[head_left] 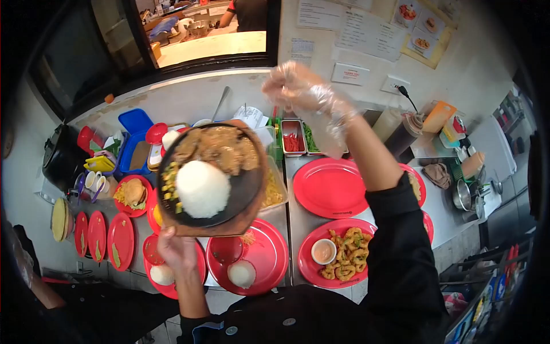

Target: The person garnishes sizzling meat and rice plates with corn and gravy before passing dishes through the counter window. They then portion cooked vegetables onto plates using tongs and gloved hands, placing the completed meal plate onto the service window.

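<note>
One black plate (243, 195), one rice mound (202, 190), left hand (178, 250) holding one board (215, 230)

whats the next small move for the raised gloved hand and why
Probably lower the right hand to steady the far side of the wooden board: only the left hand visibly supports it, at the near edge, with a loaded black plate on top.

- Your table (450, 226) is shiny, flat metal.
- Close to you, one red plate (306, 269) lies near a round red plate (275, 246).
- Just past the first one, you have another big red plate (329, 186).
- On your left, three red plates (122, 232) lie in a row.
- On your right, a brown cloth (436, 175) lies near a shiny pot (461, 195).
</note>
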Demonstrator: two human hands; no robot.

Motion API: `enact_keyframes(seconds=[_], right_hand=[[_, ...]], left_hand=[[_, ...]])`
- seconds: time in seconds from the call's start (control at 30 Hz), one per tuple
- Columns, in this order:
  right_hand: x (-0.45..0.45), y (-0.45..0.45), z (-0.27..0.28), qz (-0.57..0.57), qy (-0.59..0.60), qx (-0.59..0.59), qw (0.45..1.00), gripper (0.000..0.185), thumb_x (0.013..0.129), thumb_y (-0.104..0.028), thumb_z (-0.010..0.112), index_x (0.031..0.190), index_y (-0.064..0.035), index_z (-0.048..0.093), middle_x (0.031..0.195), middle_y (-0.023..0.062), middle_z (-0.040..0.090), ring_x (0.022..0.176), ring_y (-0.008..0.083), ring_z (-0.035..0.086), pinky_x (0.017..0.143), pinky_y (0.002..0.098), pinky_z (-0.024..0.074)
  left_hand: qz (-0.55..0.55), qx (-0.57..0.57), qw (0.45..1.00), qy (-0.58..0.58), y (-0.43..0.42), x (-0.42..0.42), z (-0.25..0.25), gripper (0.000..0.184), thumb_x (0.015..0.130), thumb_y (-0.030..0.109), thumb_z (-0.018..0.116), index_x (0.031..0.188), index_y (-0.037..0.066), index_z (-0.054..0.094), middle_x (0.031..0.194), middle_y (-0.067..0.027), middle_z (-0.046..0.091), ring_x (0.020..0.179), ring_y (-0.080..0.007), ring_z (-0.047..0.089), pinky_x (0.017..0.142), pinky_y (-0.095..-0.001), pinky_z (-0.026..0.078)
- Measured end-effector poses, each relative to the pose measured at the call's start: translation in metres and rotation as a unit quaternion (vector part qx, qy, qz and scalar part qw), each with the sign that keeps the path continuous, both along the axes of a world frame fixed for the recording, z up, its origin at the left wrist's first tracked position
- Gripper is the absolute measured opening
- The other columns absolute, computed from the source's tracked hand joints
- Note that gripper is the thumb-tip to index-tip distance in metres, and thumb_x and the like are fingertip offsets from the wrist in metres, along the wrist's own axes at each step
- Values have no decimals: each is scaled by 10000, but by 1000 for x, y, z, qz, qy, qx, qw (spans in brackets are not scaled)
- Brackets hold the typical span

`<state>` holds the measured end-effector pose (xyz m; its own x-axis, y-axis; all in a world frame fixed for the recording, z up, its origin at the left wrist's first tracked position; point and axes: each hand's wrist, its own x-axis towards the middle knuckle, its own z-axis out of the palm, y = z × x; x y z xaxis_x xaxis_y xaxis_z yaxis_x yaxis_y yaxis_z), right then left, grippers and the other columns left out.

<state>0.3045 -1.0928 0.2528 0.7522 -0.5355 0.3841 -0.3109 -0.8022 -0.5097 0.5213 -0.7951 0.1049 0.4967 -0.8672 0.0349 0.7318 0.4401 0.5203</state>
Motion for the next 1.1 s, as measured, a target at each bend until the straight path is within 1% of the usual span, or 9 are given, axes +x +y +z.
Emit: enact_keyframes(seconds=[0.07,0.2,0.27,0.33,0.5,0.7,0.8,0.87,1.1], right_hand=[[-6,-19,-52,-78,12,103,992,139,712,-38,595,839,-9,644,815,84,636,760,167,602,666,301,505],[-2,-19,-139,-12,-10,206,979,143,624,-58,615,761,-32,647,802,130,639,798,197,624,701,299,481],[22,-11,-177,43,212,-16,976,109,615,-93,604,688,-20,639,712,172,627,661,277,625,597,366,496],[34,12,-222,8,287,57,956,150,622,-60,566,737,0,641,777,212,620,756,351,621,641,398,502],[57,38,-282,-21,298,106,948,217,642,-38,562,842,12,630,841,217,619,820,370,610,701,401,505],[63,39,-343,-25,178,122,976,221,696,-52,574,900,26,611,893,255,595,868,353,603,739,410,482],[60,37,-359,-85,3,453,887,218,697,-96,610,883,17,624,855,221,612,823,315,613,699,389,481],[54,38,-332,30,121,404,906,144,692,-75,612,822,-15,600,684,88,574,585,175,549,508,331,438],[43,62,-300,6,106,435,894,71,694,-71,635,706,-11,599,638,73,569,551,160,535,482,284,415]], left_hand=[[36,-10,999,-32,8,11,10,591,729,93,493,1298,-1,362,1274,-158,467,1181,-289,453,1002,-449,362],[111,-18,992,-59,35,44,11,579,733,50,487,1290,-35,356,1292,-184,442,1197,-291,437,1015,-447,357],[137,-19,989,-58,48,53,13,573,735,33,484,1289,-39,356,1295,-188,439,1199,-290,435,1017,-445,356],[162,-24,985,-53,60,61,11,569,741,8,477,1291,-49,347,1298,-195,433,1205,-293,428,1025,-448,347],[159,-28,985,-59,68,61,13,545,755,3,477,1281,-60,349,1290,-201,439,1196,-298,438,1020,-448,357],[154,-1,987,-50,66,59,6,579,750,53,485,1299,-42,330,1298,-198,430,1207,-317,422,1016,-472,349],[151,20,988,-38,62,56,6,579,737,50,479,1287,-56,334,1283,-200,442,1198,-313,431,1018,-466,348],[152,22,987,-36,59,53,7,583,733,48,478,1287,-58,332,1281,-202,443,1198,-312,432,1020,-463,347],[135,23,990,-33,52,46,9,622,715,43,473,1309,-40,310,1284,-182,447,1197,-292,436,1022,-442,345]])
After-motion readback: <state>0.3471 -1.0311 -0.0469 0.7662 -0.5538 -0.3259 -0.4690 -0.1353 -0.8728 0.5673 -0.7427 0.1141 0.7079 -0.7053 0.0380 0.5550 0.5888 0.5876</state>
